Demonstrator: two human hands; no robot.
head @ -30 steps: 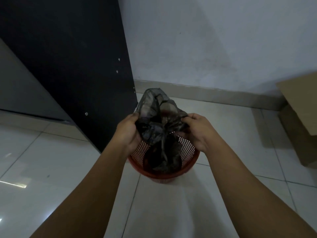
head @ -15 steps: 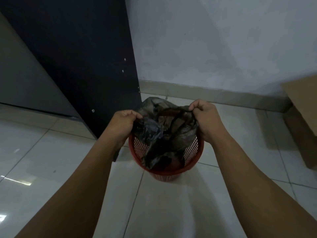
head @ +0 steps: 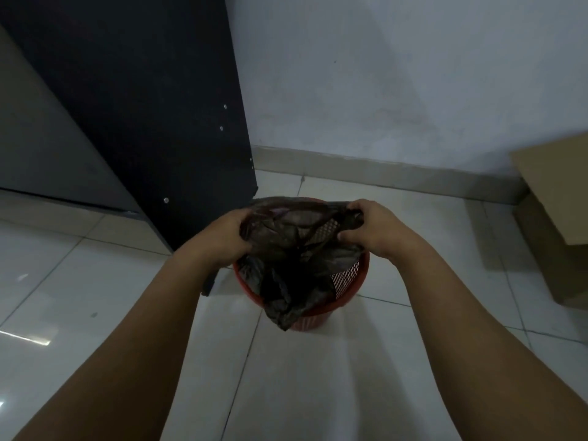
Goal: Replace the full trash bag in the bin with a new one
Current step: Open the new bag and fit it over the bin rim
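Observation:
A red mesh bin [head: 348, 276] stands on the tiled floor in front of me. A thin black trash bag [head: 286, 249] is spread across its mouth, its body sagging down inside and a crumpled corner hanging over the near rim. My left hand [head: 222, 235] grips the bag's edge at the bin's left side. My right hand [head: 370, 226] grips the opposite edge at the far right rim. The bag's mouth is stretched wide between the two hands. The bin's bottom is hidden by the bag.
A tall black cabinet panel [head: 152, 116] stands just left of the bin, its corner close to my left hand. A cardboard box [head: 560, 224] sits on the floor at the right. White wall and skirting run behind. Glossy white tiles [head: 95, 297] surround the bin.
My hands have moved apart and lower, pulling the bag from a bunched bundle above the bin into a wide opening over the rim.

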